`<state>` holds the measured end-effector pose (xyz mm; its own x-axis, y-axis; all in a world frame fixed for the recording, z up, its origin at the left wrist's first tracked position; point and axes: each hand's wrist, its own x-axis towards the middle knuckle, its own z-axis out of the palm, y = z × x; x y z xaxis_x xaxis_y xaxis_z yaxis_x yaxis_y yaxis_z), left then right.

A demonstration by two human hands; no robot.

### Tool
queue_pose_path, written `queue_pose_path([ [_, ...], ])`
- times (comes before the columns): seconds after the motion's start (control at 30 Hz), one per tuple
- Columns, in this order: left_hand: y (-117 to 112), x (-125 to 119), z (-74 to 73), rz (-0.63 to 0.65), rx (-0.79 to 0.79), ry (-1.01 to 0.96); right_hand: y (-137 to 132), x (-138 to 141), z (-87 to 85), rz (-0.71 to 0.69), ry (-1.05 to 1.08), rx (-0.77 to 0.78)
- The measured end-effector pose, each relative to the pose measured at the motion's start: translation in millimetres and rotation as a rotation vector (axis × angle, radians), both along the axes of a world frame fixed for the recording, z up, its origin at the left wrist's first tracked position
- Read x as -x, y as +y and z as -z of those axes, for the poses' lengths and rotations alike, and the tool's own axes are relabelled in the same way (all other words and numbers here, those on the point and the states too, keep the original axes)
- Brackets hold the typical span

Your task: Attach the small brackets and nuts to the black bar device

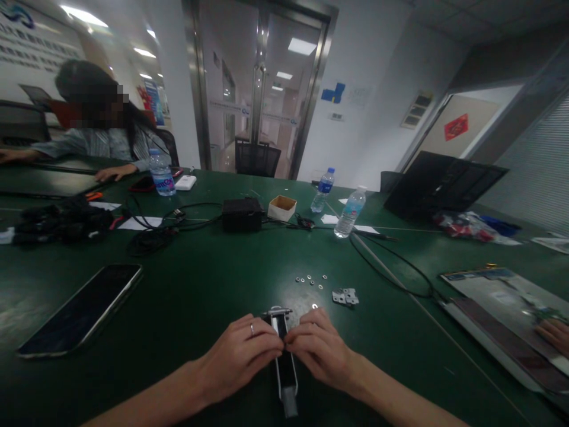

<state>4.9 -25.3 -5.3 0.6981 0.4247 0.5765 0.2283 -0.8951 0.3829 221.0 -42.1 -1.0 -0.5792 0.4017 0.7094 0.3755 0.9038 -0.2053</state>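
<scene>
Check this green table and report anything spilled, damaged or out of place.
Nothing looks spilled or plainly damaged. The small silver metallic rings lie loosely scattered beyond the bare right hand, so they look easy to lose. The thin black cables left of the boxy black device lie in a messy tangle.

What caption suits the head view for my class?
Left hand and right hand meet over a slim black-and-silver object, small rings beyond on the green table.

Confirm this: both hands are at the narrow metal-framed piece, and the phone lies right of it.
Wrong side: the head view shows the phone lying left of the narrow metal-framed piece; the left hand and right hand are at it, as stated.
</scene>
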Motion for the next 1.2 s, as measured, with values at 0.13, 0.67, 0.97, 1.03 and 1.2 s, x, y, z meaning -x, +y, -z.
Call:
queue_pose_path([
  [0.13,0.1,-0.5,0.8,0.008,0.0,-0.031,0.4,1.4,-0.3,-0.008,0.024,-0.011],
  [0.67,1.5,0.2,0.1,0.101,-0.082,-0.097,-2.6,-0.1,8.4,0.039,-0.01,0.068],
  [0.97,8.8,6.2,-2.5,0.125,-0.007,0.105,3.7,1.7,10.0,0.082,0.019,0.083],
  [1.03,15.3,10.2,-2.8,0.048,0.007,0.123,6.0,-1.3,9.2,0.114,0.013,0.103],
  [1.2,31.7,20.6,-1.8,-0.182,0.268,0.202,17.1,-10.2,10.5,0.364,-0.049,0.2],
])
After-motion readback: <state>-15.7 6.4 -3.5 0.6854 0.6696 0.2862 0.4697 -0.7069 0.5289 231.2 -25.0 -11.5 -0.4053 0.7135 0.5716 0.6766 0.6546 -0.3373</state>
